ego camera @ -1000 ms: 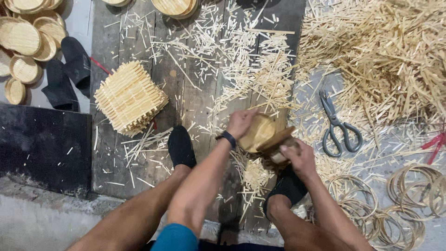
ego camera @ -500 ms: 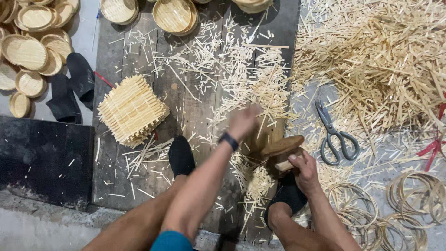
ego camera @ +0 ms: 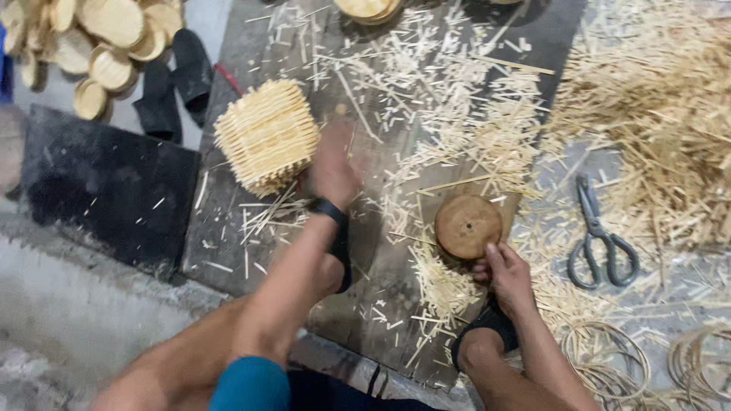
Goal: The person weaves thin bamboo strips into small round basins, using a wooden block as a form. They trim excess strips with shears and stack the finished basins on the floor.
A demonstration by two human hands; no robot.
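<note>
We saw the right hand (ego camera: 509,275) gripping the near edge of a round wooden disc (ego camera: 467,226), fingers curled on its rim. The disc lay close to flat on the board (ego camera: 396,297), its broad face turned up toward us; being round, it showed no long axis. It sat right of the board's middle, among slivers (ego camera: 457,122).

The left hand (ego camera: 329,169) was blurred, just beside the woven mat (ego camera: 266,135), at the mat's lower right corner; we could not tell whether that grip was clenched or released, or whether it touched the mat. A dark band (ego camera: 329,209) circled that wrist. The mat lay flat at the board's upper left, its corners pointing up and down the view.

The board was dark, worn wood lying on a grey floor. Scissors (ego camera: 601,240) lay to the right, blades pointing away from us, beside a large heap of straw-coloured strips (ego camera: 655,114). Thin hoops (ego camera: 609,361) lay at lower right. Stacked round baskets (ego camera: 106,38) and black sandals (ego camera: 173,84) were at upper left.
</note>
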